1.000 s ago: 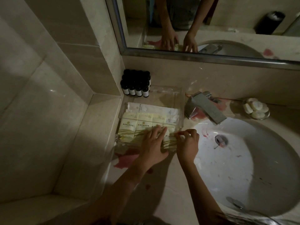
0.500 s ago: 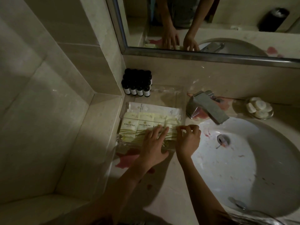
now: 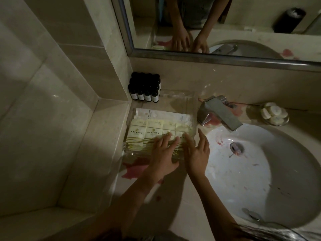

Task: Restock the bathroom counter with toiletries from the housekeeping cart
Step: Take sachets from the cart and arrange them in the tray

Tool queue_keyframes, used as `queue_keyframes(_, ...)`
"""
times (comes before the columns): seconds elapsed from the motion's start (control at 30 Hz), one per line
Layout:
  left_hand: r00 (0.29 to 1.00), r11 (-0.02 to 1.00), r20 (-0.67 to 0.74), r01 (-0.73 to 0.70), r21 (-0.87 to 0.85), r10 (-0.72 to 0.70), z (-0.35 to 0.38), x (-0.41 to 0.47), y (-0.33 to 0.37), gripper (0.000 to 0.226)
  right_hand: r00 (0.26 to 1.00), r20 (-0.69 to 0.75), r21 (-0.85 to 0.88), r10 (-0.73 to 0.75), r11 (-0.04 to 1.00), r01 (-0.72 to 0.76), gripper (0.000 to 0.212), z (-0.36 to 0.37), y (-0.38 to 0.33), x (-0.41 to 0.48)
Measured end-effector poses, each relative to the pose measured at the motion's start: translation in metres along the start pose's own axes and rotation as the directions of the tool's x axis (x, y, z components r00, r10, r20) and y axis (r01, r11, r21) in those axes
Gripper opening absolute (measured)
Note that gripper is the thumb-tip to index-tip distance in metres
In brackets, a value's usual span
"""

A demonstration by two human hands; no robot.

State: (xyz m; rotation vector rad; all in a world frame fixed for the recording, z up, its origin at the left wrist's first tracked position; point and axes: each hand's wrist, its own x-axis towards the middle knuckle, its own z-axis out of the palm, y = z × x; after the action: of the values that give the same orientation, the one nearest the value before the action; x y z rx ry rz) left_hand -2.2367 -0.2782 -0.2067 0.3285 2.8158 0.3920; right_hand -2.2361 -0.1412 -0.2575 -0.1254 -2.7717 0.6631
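At the far left of the beige stone table [image 3: 175, 202], small dark white-labelled bottles [image 3: 145, 87] stand clustered; just nearer, a clear plastic tray [image 3: 180, 98] holds rows of pale yellow sachets [image 3: 139, 134]; the left hand [image 3: 163, 153] lies flat on them, fingers straight; the right hand [image 3: 196, 152], released, rests over the rightmost sachets; a round white basin [image 3: 260, 171] lies right.

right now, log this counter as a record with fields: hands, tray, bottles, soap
left hand: flat on the packets, fingers straight
right hand: open, fingers straight, at the right edge of the tray
packets: cream, in a row inside the clear tray
bottles: dark cluster in the corner behind the tray
soap dish: round soaps, right of the tap
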Motion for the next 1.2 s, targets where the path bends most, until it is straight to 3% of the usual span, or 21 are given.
queue_keyframes(0.23, 1.000, 1.000, 0.010, 0.010, 0.029, -0.010, 0.003, 0.001, 0.001, 0.091, 0.991, 0.099, 0.052, 0.086, 0.994, -0.092, 0.053, 0.003, -0.008, 0.002)
queue_keyframes(0.37, 1.000, 1.000, 0.000, 0.004, 0.020, -0.004, 0.005, 0.000, -0.001, 0.090, 0.989, 0.137, 0.039, 0.060, 0.997, -0.066, 0.062, -0.003, -0.007, 0.000)
queue_keyframes(0.5, 1.000, 1.000, 0.020, -0.013, 0.003, 0.013, 0.001, -0.002, -0.001, 0.091, 0.995, 0.068, 0.017, 0.067, 0.998, -0.068, 0.044, -0.005, 0.000, -0.007)
queue_keyframes(0.67, 0.998, 0.998, 0.017, -0.054, 0.010, 0.054, 0.003, -0.008, -0.008, 0.088, 0.992, 0.078, -0.034, 0.097, 0.995, -0.095, 0.049, -0.002, 0.007, -0.020)
queue_keyframes(0.83, 0.998, 0.996, -0.064, -0.026, -0.082, 0.021, 0.013, -0.028, -0.016, 0.081, 0.988, 0.017, 0.074, 0.155, 0.985, -0.156, 0.044, -0.021, 0.000, -0.012)
queue_keyframes(0.93, 0.993, 0.989, -0.113, 0.020, -0.143, -0.037, 0.018, -0.041, -0.030, 0.077, 0.974, 0.090, 0.212, 0.206, 0.952, -0.221, 0.041, -0.037, -0.008, -0.010)
queue_keyframes(1.0, 0.971, 0.970, -0.226, 0.016, -0.243, -0.073, 0.017, -0.052, -0.036, 0.071, 0.934, 0.139, 0.382, 0.328, 0.853, -0.356, 0.038, -0.044, -0.014, -0.015)
queue_keyframes(1.1, 0.865, 0.837, -0.409, 0.022, -0.546, -0.290, 0.018, -0.068, -0.040, 0.062, 0.771, 0.291, 0.640, 0.566, 0.484, -0.597, 0.034, -0.052, -0.026, -0.026)
queue_keyframes(1.2, 0.748, 0.554, -0.263, 0.165, -0.816, -0.610, 0.015, -0.071, -0.046, 0.057, 0.632, 0.443, 0.671, 0.636, 0.233, -0.704, 0.045, -0.046, -0.028, -0.038)
